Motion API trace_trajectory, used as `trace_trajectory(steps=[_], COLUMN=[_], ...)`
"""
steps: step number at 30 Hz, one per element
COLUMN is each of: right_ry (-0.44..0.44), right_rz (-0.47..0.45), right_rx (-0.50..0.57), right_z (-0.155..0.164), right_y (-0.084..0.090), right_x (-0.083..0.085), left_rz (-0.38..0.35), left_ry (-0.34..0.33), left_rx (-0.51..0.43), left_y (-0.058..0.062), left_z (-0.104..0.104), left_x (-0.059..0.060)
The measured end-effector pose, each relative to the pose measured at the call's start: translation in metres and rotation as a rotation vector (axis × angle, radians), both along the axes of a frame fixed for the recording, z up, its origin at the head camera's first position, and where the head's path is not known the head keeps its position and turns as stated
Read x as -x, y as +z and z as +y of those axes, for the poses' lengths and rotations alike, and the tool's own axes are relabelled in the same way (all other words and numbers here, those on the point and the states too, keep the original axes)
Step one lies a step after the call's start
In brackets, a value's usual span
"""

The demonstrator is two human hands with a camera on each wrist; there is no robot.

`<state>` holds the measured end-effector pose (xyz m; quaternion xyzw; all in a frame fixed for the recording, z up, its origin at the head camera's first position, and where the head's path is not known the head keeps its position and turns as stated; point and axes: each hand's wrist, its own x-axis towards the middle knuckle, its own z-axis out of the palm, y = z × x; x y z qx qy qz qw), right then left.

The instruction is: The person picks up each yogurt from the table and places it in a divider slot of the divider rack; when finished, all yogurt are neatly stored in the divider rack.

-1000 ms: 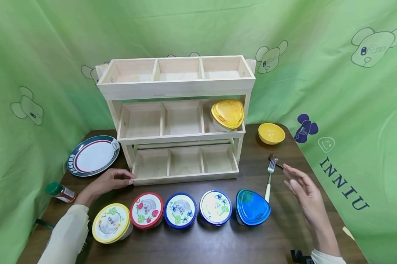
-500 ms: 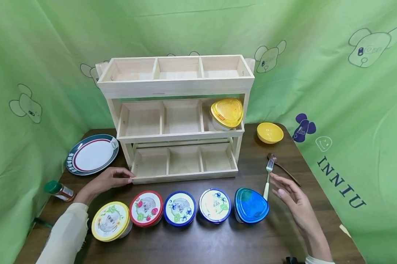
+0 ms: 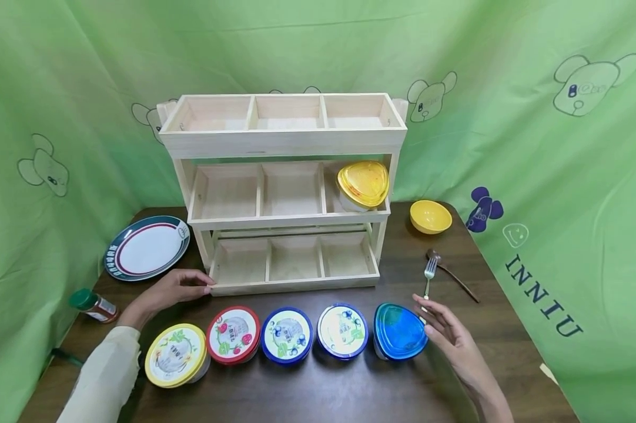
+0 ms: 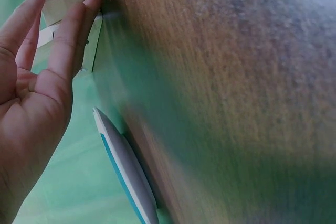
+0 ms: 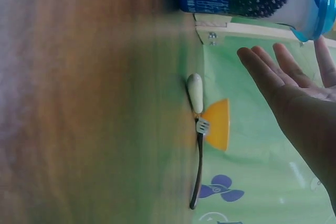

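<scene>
A three-tier wooden rack [image 3: 283, 144] with divided trays stands on the table. At the front left corner of its bottom tray [image 3: 297, 286], the fingertips of my left hand [image 3: 172, 294] touch the wood, fingers mostly straight. My right hand [image 3: 455, 346] holds nothing; its fingers are spread beside a tub with a blue triangular lid [image 3: 399, 331]. In the right wrist view the thumb tip overlaps the edge of that lid [image 5: 321, 6], and the tub's side shows a blackberry print. A yellow-lidded tub [image 3: 364, 183] sits in the rack's middle tier, right compartment.
Along the front stand several round tubs: yellow-lidded [image 3: 175, 354], red-lidded [image 3: 233, 333] and blue-rimmed [image 3: 287, 335]. At right lie a fork [image 3: 430, 269] and a brown spoon [image 3: 458, 281], before a yellow bowl [image 3: 431, 217]. A plate [image 3: 147, 248] and a green-capped jar [image 3: 93, 304] are at left.
My right hand has moved left, from beside the fork and spoon to the right side of the blue-lidded tub. My left hand has stayed at the rack's corner.
</scene>
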<state>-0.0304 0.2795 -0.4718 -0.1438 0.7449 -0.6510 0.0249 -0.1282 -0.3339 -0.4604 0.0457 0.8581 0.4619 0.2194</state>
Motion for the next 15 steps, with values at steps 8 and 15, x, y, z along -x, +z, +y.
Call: trace_trajectory(steps=[8,15], right_ry=[0.015,0.044], right_rz=[0.042,0.061], right_rx=[-0.023,-0.043], right_z=[-0.0037,-0.0063], right_y=[-0.0038,-0.0100], right_x=[-0.0054,-0.0080], left_rz=[-0.005,-0.001], left_ry=[-0.005,-0.021], left_rx=[0.005,-0.024], left_y=[-0.0002,-0.0013], left_z=[-0.0003,-0.0003], left_x=[0.0003,0.0005])
